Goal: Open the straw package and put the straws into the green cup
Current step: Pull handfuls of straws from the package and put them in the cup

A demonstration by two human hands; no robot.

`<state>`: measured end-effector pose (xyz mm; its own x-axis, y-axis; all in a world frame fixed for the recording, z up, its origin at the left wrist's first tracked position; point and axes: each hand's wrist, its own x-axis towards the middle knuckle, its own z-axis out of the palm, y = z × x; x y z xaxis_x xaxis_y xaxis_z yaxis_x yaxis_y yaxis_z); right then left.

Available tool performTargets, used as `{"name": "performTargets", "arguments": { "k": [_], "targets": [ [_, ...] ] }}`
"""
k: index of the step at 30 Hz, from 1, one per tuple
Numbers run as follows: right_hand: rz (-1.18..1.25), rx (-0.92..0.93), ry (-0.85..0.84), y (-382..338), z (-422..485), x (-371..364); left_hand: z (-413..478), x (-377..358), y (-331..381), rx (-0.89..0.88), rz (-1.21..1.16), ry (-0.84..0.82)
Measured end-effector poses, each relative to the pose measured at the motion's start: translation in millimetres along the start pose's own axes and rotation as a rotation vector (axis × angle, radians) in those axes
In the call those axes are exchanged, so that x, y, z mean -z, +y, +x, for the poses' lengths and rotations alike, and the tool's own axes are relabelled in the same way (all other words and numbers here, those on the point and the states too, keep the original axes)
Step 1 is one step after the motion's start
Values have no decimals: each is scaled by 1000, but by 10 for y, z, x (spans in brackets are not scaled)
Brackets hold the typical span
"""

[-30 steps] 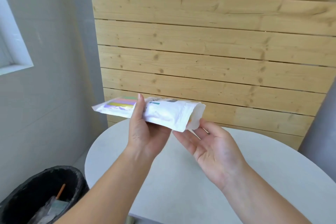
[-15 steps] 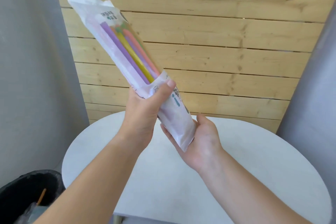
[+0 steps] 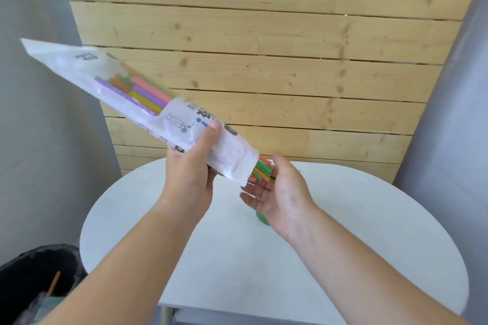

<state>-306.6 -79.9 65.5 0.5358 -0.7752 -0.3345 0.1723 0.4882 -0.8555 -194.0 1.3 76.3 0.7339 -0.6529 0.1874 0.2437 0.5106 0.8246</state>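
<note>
Left hand (image 3: 190, 166) gripping straw package (image 3: 148, 111) tilted above table (image 3: 343, 258); straws (image 3: 262, 170) poking onto right hand (image 3: 280, 192), cupped open.

We see only a green sliver of the cup (image 3: 262, 218); the right hand (image 3: 280, 194) covers the rest, so we cannot tell what it holds. The straws (image 3: 262, 169) show at the package (image 3: 158, 113) mouth and through its clear window; their middles are hidden behind print and the left hand (image 3: 191, 171). At lower left the frame cuts off the bin (image 3: 31, 280), its contents blurred.
</note>
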Motion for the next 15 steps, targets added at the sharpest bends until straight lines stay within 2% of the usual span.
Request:
{"name": "performTargets", "arguments": {
  "k": [4,7,15],
  "targets": [
    [-305,249,98,-1,49,20,10,9,-57,118,-95,164],
    [-425,405,111,4,50,24,8,21,-99,180,-145,208],
    [-440,482,44,-57,106,109,49,51,-103,194,-200,296]
  ]
}}
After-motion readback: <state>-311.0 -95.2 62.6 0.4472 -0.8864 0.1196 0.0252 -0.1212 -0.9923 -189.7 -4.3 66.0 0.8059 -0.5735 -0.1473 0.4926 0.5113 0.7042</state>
